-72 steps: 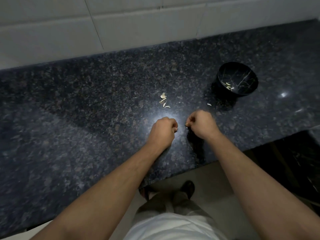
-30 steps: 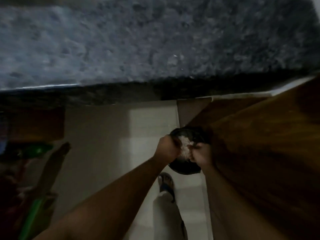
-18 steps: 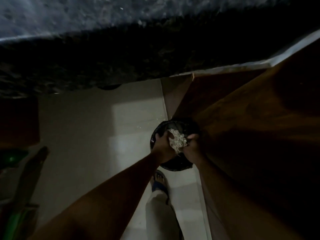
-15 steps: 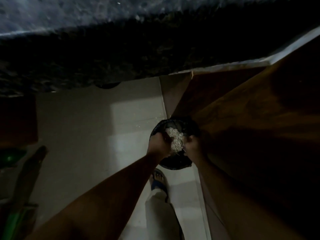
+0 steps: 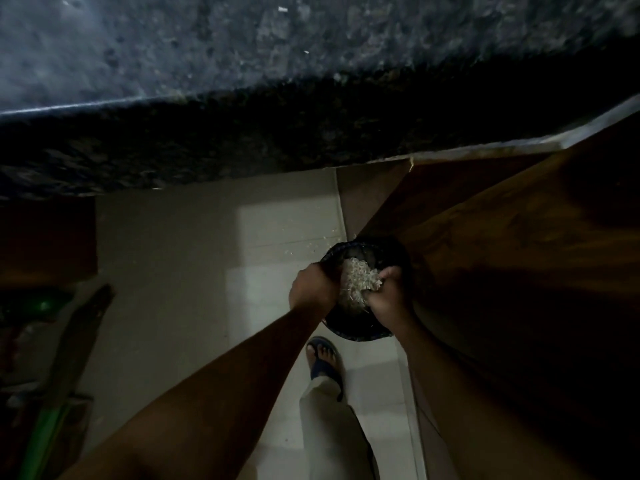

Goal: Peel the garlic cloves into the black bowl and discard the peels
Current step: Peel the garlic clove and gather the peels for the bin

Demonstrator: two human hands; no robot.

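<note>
We are looking down past the dark granite tabletop (image 5: 207,57) to the pale tiled floor (image 5: 194,271), where a round black bin (image 5: 367,332) is sitting against a brown wooden cabinet (image 5: 502,237). We are holding both hands low over the bin's mouth. Our left hand (image 5: 313,287) is curling into a loose fist at the left side of a pale clump of garlic peels (image 5: 358,284), and our right hand (image 5: 389,299) is cupping the same clump from the right, fingers (image 5: 388,273) bent around it. So both grips are closing on the peels, pressing the heap between them directly above the bin. A few pale flecks (image 5: 311,242) are lying on the floor just beyond the bin's far rim, and a couple of scraps (image 5: 283,9) are resting on the tabletop. The black bowl is not showing in this view. Our sandalled foot (image 5: 323,358) is standing just this side of the bin, with a light trouser leg (image 5: 332,427) below it. At the far left a green-handled object (image 5: 45,441) is leaning in shadow; we cannot tell what it is.
</note>
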